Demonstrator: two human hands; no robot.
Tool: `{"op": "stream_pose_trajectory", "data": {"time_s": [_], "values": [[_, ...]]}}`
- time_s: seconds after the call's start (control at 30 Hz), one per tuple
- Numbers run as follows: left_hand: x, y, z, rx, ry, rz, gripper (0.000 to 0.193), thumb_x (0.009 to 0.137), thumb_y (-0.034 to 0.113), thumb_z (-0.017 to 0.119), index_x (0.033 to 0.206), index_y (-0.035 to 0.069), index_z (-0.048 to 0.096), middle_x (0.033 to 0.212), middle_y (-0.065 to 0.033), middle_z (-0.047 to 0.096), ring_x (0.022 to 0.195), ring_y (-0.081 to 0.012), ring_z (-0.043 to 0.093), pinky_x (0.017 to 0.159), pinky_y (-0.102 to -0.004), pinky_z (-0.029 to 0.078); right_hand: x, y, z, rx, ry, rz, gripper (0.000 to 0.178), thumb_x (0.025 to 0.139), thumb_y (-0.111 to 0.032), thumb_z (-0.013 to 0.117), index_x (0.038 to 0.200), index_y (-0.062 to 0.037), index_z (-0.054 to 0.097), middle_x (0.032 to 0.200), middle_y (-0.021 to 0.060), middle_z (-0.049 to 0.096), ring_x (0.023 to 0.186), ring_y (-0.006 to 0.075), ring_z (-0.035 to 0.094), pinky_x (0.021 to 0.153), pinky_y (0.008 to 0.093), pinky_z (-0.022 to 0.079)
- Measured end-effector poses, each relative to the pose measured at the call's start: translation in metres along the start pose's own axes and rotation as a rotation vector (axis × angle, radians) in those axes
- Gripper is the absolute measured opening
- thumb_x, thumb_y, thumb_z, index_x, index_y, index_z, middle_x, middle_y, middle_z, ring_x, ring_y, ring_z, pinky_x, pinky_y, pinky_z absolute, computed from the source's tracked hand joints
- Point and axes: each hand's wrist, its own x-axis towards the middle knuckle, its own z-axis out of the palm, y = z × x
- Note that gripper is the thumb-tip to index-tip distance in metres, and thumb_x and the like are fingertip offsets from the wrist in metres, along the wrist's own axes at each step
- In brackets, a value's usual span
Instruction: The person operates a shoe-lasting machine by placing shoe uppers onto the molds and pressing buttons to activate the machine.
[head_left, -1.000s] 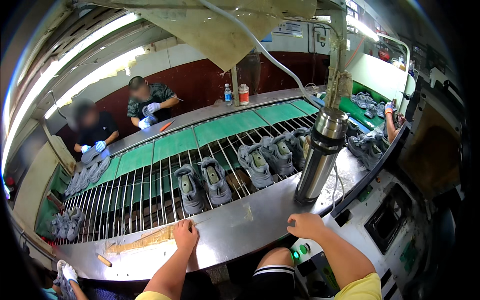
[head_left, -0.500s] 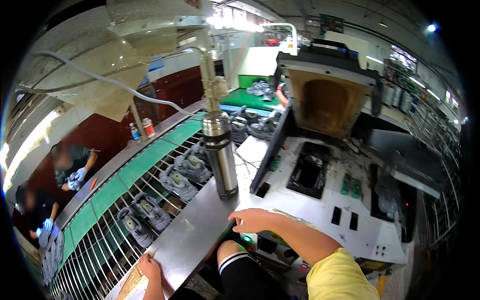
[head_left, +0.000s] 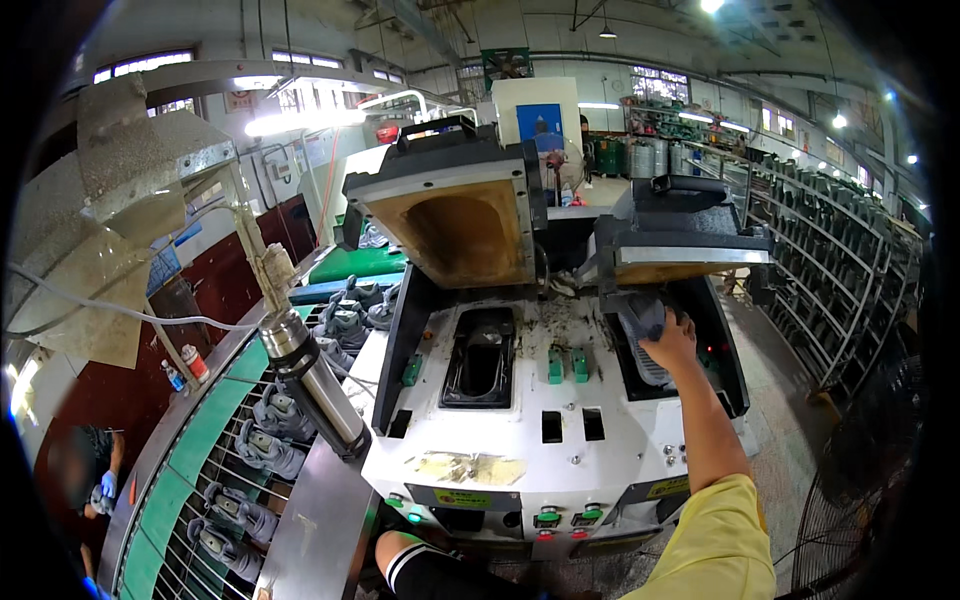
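My right hand (head_left: 673, 341) reaches far forward with its fingers curled over a grey shoe (head_left: 640, 335). The shoe lies in the dark right-hand bay (head_left: 715, 372) of a white two-station press machine (head_left: 540, 430), under a raised lid (head_left: 690, 240). My palm and fingers cover part of the shoe. The left station has an oblong dark well (head_left: 480, 385) with nothing seen in it, and its lid (head_left: 450, 215) stands tilted up, showing a brown hollowed pad. My left hand is out of the picture.
A steel flask (head_left: 315, 385) stands on the metal table (head_left: 315, 520) left of the machine. Grey shoes (head_left: 240, 510) sit on a wire-rod conveyor (head_left: 185, 550) further left. A co-worker in blue gloves (head_left: 108, 487) is beyond it. Shoe racks (head_left: 820, 270) and a fan (head_left: 860, 490) stand right.
The view has swung to the right. My right hand has gone from beside the table edge to the shoe in the right bay. My left hand has dropped out of view.
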Motion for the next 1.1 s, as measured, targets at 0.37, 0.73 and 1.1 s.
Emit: {"op": "stream_pose_trajectory", "data": {"time_s": [0.37, 0.73, 1.1], "values": [[-0.009, -0.06, 0.041, -0.063, 0.098, -0.111, 0.03, 0.086, 0.017, 0.054, 0.107, 0.0, 0.067, 0.109, -0.0231, 0.064, 0.104, -0.034, 0.06, 0.095, -0.0406, 0.044, 0.051, -0.057, 0.011, -0.179, -0.405, 0.369, 0.103, 0.07, -0.047, 0.07, 0.151, -0.0106, 0.018, 0.149, 0.0184, 0.033, 0.137, 0.0327, 0.034, 0.107, 0.0436, 0.036], [-0.02, -0.063, 0.073, -0.177, 0.358, -0.023, 0.009, 0.073, 0.002, 0.06, 0.081, 0.003, 0.065, 0.1, -0.0212, 0.064, 0.108, -0.043, 0.054, 0.095, -0.0436, 0.043, -0.021, 0.08, 0.027, 0.776, 0.61, -0.088, 0.077, 0.069, -0.012, 0.068, 0.138, 0.0061, 0.037, 0.133, 0.0234, 0.048, 0.121, 0.035, 0.048, 0.104, 0.0387, 0.036], [-0.132, 0.157, -0.002, -0.942, -0.74, 0.279, 0.047, 0.084, 0.025, 0.068, 0.126, 0.006, 0.056, 0.125, -0.0162, 0.058, 0.12, -0.0266, 0.052, 0.102, -0.0376, 0.04, -0.224, -0.038, -0.001, 2.013, -0.209, 0.213, 0.034, 0.074, -0.022, 0.053, 0.104, -0.0052, 0.047, 0.105, 0.0114, 0.051, 0.094, 0.0284, 0.047, 0.083, 0.0415, 0.04]]}}
